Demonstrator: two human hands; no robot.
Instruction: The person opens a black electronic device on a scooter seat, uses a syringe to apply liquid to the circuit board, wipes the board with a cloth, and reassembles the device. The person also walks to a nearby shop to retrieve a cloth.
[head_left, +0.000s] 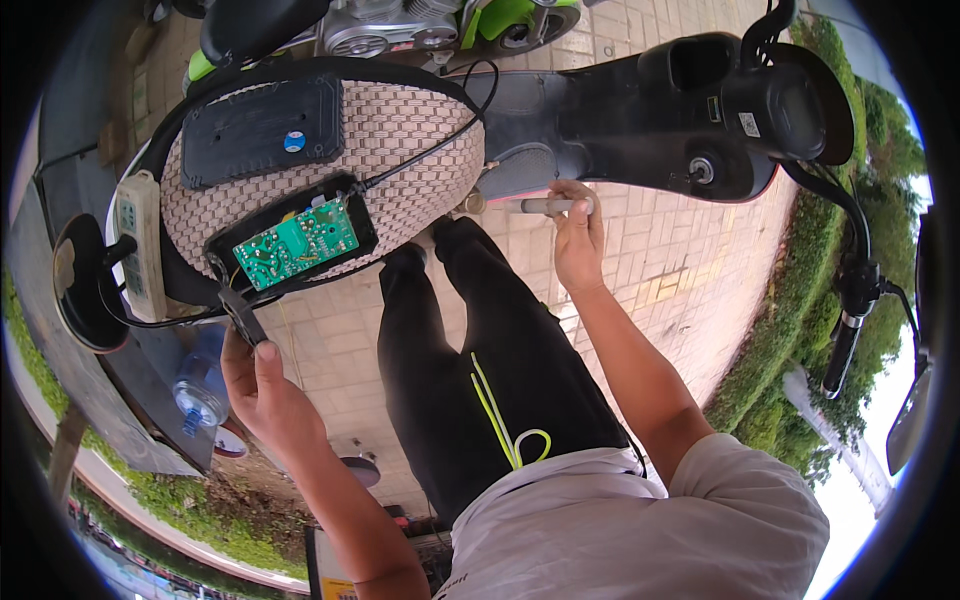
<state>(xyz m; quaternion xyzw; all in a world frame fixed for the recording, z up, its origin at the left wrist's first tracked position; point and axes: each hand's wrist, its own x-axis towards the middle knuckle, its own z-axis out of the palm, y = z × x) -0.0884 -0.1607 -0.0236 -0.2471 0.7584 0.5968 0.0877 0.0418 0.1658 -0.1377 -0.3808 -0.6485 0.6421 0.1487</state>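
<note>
My left hand (266, 390) grips a small dark plastic piece (241, 313) with a cord, just below an opened black housing (365, 225). A green circuit board (296, 244) lies tilted in that housing on the scooter's woven seat cover (405, 112). A black cable (420, 159) runs from the housing's upper end. My right hand (579, 240) holds a translucent syringe-like tube (546, 205) level, over the paving right of the seat. A black ribbed plastic cover (262, 131) with a round blue sticker rests on the seat behind the housing.
A power strip (139, 244) stands at the seat's left end beside a round black part (86, 283). The scooter's footboard and front body (630, 120) extend right to the handlebar grip (841, 356). A large water bottle (201, 382) lies lower left; a green motorbike (495, 22) stands behind.
</note>
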